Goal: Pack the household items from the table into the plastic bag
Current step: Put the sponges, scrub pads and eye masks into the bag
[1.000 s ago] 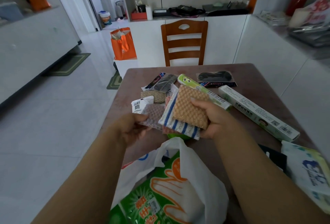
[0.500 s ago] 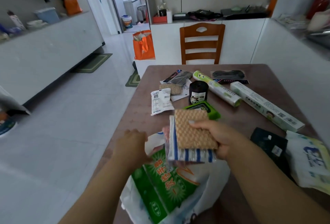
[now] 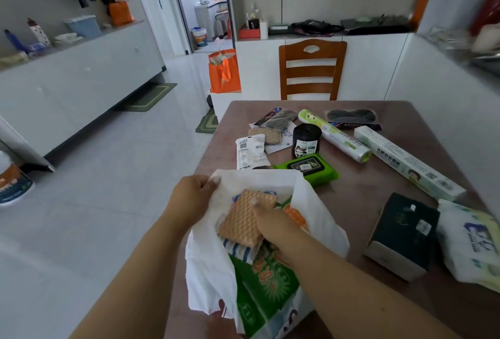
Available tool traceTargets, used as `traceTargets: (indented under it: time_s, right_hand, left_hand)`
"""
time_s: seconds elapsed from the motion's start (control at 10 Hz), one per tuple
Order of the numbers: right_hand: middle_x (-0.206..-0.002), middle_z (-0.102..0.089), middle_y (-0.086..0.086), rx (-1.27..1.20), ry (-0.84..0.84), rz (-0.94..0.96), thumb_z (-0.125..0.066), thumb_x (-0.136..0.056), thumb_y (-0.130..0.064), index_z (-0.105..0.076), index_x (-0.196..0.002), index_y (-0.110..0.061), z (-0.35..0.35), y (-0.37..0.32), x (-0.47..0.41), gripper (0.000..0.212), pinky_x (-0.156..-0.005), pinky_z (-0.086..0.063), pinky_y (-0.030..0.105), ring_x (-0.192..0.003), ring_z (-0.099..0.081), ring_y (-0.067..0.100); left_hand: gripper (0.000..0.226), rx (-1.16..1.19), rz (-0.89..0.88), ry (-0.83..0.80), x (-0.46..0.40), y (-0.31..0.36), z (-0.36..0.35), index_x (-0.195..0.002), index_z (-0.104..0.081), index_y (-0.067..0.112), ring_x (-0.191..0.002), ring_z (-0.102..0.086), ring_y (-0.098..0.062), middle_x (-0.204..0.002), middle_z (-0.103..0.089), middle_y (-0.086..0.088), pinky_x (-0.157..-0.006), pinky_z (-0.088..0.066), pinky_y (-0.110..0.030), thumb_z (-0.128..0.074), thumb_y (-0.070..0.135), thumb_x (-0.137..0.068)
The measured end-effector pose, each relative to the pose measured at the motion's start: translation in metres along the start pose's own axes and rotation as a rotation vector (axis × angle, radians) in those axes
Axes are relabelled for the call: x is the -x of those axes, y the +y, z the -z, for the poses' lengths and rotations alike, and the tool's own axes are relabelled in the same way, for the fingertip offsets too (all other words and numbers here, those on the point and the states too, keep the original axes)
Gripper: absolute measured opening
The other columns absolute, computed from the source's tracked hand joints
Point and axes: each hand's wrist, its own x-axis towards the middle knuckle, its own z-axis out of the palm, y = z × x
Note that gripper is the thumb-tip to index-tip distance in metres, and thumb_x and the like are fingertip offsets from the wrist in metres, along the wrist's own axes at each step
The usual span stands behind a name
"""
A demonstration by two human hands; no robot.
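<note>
My left hand (image 3: 194, 198) pinches the rim of the plastic bag (image 3: 319, 211) to keep its mouth open. My right hand (image 3: 273, 226), closed on the sponge pack (image 3: 243, 222), pushes it inside. Other items wait on the table (image 3: 378, 187).

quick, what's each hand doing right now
Left hand: closed on the plastic bag rim, holding it open.
Right hand: closed on the sponge pack, inside the bag's mouth.
</note>
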Motion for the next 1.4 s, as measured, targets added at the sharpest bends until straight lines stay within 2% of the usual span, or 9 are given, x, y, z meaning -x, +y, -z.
traceTargets:
  time_s: [0.1,0.2,0.3,0.5,0.6,0.9,1.1,1.3,1.4]
  right_hand:
    - [-0.121,-0.061,0.008,0.575,0.303,0.286,-0.033,-0.093,-0.058,-0.058,-0.119,-0.013,0.019,-0.005,0.018,0.058,-0.087,-0.047,0.036,-0.11,-0.058,0.028]
    - [-0.12,-0.057,0.004,0.686,0.38,0.575,-0.035,-0.092,-0.054,-0.056,-0.117,-0.016,0.016,-0.006,0.018,0.051,-0.088,-0.044,0.038,-0.112,-0.051,0.024]
    - [-0.146,-0.042,0.007,0.936,0.042,0.584,-0.023,-0.096,-0.051,-0.044,-0.14,-0.017,-0.001,-0.002,-0.002,0.059,-0.103,-0.034,0.045,-0.13,-0.039,0.03]
    - [-0.098,-0.067,0.018,0.394,0.259,0.618,-0.032,-0.099,-0.032,-0.064,-0.095,-0.005,0.055,-0.037,-0.022,0.042,-0.083,-0.051,0.04,-0.092,-0.062,0.034]
    - [-0.1,-0.067,0.018,0.179,0.352,0.449,-0.038,-0.096,-0.029,-0.064,-0.097,-0.005,0.094,-0.046,-0.056,0.036,-0.08,-0.049,0.037,-0.094,-0.062,0.035]
    - [-0.073,-0.051,0.003,0.212,0.45,0.069,-0.048,-0.089,-0.042,-0.048,-0.069,-0.017,0.146,-0.031,-0.158,0.033,-0.071,-0.038,0.029,-0.095,-0.061,0.03]
    - [-0.086,-0.062,0.005,0.081,0.506,0.2,-0.052,-0.091,-0.037,-0.058,-0.085,-0.015,0.144,-0.06,-0.194,0.023,-0.073,-0.044,0.032,-0.086,-0.059,0.026]
    - [-0.099,-0.065,0.01,-0.033,0.487,0.374,-0.047,-0.094,-0.022,-0.059,-0.109,-0.008,0.142,-0.127,-0.25,0.024,-0.058,-0.039,0.026,-0.081,-0.055,0.021]
    - [-0.119,-0.06,0.014,-0.023,0.392,0.342,-0.048,-0.094,-0.02,-0.05,-0.125,-0.007,0.128,-0.156,-0.285,0.034,-0.075,-0.046,0.029,-0.101,-0.058,0.026]
  left_hand:
    - [0.046,0.096,0.025,-0.002,-0.002,-0.008,-0.001,-0.058,-0.035,0.012,-0.053,-0.032,-0.018,-0.054,-0.034,-0.004,-0.054,-0.025,-0.029,-0.049,0.033,-0.097]
    - [0.045,0.15,0.038,-0.011,-0.007,-0.009,-0.002,-0.06,-0.038,0.011,-0.053,-0.033,-0.018,-0.056,-0.035,-0.005,-0.053,-0.025,-0.028,-0.049,0.035,-0.097]
    - [0.049,0.118,0.022,-0.071,-0.012,-0.008,-0.005,-0.055,-0.034,0.015,-0.05,-0.032,-0.016,-0.052,-0.034,-0.002,-0.051,-0.025,-0.028,-0.048,0.035,-0.097]
    - [0.061,-0.019,0.098,-0.152,-0.059,0.018,0.002,-0.071,-0.066,0.011,-0.056,-0.053,-0.019,-0.063,-0.06,-0.005,-0.06,-0.042,-0.028,-0.029,0.052,-0.098]
    - [0.06,0.022,0.15,-0.167,-0.105,0.047,0.003,-0.083,-0.068,0.008,-0.061,-0.055,-0.021,-0.071,-0.062,-0.007,-0.06,-0.045,-0.028,-0.03,0.051,-0.099]
    - [0.045,-0.035,0.326,-0.432,-0.212,0.054,-0.081,-0.116,-0.052,-0.002,-0.077,-0.06,-0.025,-0.102,-0.059,-0.017,-0.066,-0.055,-0.035,-0.053,0.038,-0.095]
    - [0.048,0.12,0.282,-0.358,-0.267,0.039,-0.127,-0.125,-0.051,-0.005,-0.094,-0.057,-0.03,-0.114,-0.059,-0.022,-0.087,-0.053,-0.042,-0.058,0.029,-0.093]
    - [0.04,0.185,0.266,-0.249,-0.327,0.036,-0.158,-0.116,-0.059,-0.004,-0.062,-0.046,-0.015,-0.082,-0.053,-0.01,-0.052,-0.037,-0.026,-0.06,0.025,-0.089]
    - [0.038,0.172,0.302,-0.224,-0.357,0.026,-0.171,-0.114,-0.06,-0.006,-0.072,-0.056,-0.024,-0.086,-0.059,-0.014,-0.061,-0.045,-0.029,-0.057,0.024,-0.09]
